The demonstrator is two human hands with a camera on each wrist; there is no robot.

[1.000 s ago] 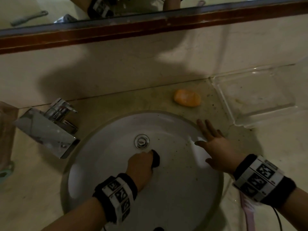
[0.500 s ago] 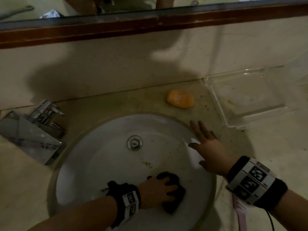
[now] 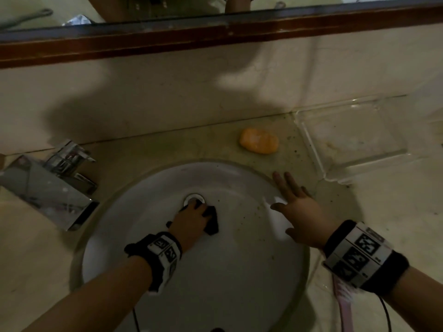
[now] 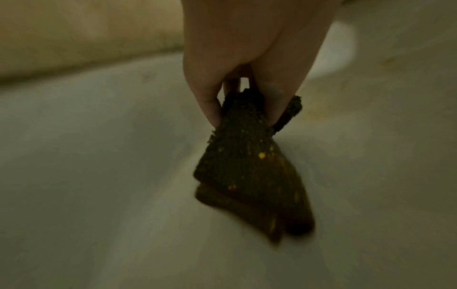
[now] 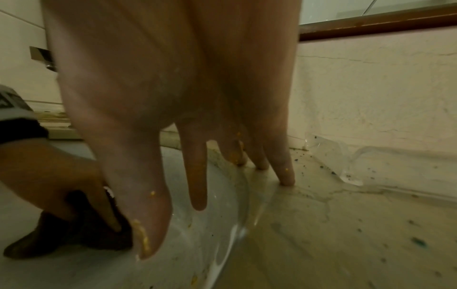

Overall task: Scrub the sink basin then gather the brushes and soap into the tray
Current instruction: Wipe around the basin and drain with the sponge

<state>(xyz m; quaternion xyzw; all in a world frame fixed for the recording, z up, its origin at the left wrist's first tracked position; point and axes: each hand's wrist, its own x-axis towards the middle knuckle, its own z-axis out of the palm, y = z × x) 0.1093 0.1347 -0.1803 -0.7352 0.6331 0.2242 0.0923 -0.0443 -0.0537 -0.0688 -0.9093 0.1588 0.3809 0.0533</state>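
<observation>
A round white sink basin (image 3: 239, 271) is set in a beige counter. My left hand (image 3: 191, 221) is inside it beside the drain (image 3: 194, 199), gripping a dark folded scrub pad (image 3: 212, 222) (image 4: 249, 166) against the basin (image 4: 99, 156). My right hand (image 3: 299, 207) lies flat on the basin's right rim, fingers (image 5: 287, 172) straight and spread, holding nothing. An orange soap bar (image 3: 259, 140) sits on the counter behind the basin. A clear tray (image 3: 352, 140) stands at the back right. A pink brush (image 3: 345, 305) lies partly under my right wrist.
A chrome faucet (image 3: 55, 188) juts over the basin's left side. A wood-framed mirror (image 3: 215, 27) runs along the wall behind. Dark specks dot the counter (image 5: 371, 224) near the tray (image 5: 346, 162).
My left hand has swept the scrub pad from the basin's near side back up to the drain. The right hand has stayed on the rim.
</observation>
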